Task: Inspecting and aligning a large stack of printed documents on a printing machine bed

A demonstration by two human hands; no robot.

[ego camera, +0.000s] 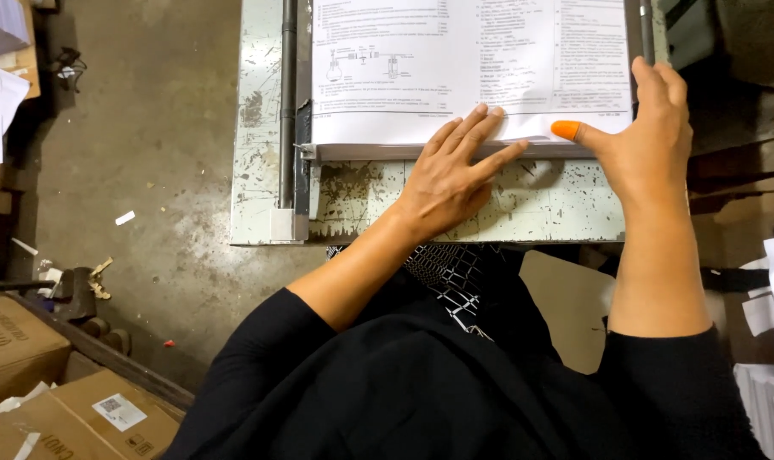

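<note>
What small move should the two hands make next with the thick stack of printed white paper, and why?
Probably the right hand lifts the stack's near edge with its orange-capped thumb. That thumb already sits at the near edge of the thick stack of printed white paper, while the left hand lies flat across that edge.

A single head-worn camera looks steeply down from close above, facing forward over the person's own arms; the desk lies just beyond, floor left of the hands.

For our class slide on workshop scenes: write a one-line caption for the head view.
Left hand lies flat on a stack of printed sheets on a worn metal table; right hand steadies the stack's corner.
</note>
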